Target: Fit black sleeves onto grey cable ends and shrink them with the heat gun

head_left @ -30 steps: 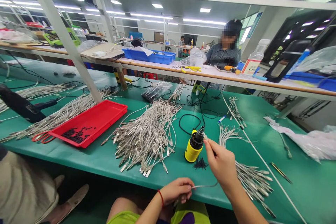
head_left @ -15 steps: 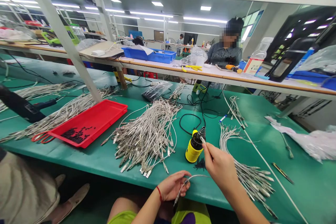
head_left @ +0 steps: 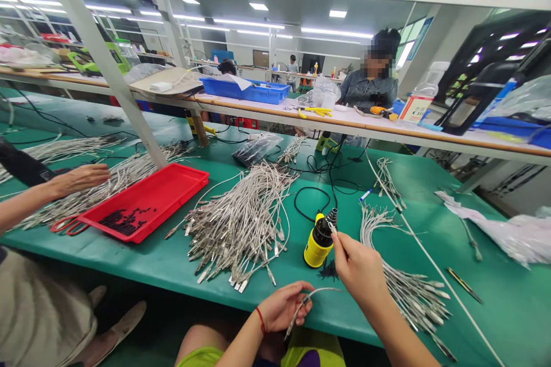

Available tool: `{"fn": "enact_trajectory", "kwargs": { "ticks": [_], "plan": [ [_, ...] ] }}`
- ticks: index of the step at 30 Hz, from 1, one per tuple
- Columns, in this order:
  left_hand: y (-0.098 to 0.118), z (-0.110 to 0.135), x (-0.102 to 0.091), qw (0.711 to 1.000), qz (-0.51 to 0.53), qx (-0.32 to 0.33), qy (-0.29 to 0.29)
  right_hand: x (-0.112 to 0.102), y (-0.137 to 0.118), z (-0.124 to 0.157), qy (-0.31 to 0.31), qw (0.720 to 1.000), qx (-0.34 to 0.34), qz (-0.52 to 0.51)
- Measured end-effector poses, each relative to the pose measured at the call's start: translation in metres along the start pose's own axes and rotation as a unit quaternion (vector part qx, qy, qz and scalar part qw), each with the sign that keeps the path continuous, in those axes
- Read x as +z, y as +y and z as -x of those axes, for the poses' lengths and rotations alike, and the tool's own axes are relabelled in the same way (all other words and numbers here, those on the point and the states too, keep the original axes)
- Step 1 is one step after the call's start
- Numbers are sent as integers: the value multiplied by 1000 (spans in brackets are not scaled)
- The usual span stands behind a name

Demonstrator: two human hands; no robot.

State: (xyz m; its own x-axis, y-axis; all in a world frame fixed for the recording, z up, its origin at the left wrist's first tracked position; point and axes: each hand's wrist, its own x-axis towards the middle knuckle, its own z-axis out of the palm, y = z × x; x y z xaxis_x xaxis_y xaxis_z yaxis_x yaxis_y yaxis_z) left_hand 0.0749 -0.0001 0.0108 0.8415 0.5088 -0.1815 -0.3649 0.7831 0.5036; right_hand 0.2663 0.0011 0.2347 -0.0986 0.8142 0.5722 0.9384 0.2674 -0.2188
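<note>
Green-topped workbench, factory room. Left hand, fingers curled closed around braided metal cable; cable's long axis curving rightward from hand toward right hand, metal end pointing down-left. Right hand, nearer yellow handheld tool, fingers pinched on small pale piece, too small to identify, just beside tool's dark tip. Red tray at left holds small black pieces; red-handled scissors touching tray's end. Cable heap between tray and tool. Co-worker's hand far left, over further cables.
</note>
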Motion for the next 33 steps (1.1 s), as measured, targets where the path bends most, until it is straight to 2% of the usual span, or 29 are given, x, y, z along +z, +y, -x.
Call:
{"fn": "enact_trajectory", "kwargs": {
  "ticks": [19,33],
  "plan": [
    [-2,-1,1,1000,-28,9,1,4,9,-8,-5,1000,26,-8],
    [-2,0,4,999,-43,25,1,9,17,-17,17,999,38,8]
  ]
}}
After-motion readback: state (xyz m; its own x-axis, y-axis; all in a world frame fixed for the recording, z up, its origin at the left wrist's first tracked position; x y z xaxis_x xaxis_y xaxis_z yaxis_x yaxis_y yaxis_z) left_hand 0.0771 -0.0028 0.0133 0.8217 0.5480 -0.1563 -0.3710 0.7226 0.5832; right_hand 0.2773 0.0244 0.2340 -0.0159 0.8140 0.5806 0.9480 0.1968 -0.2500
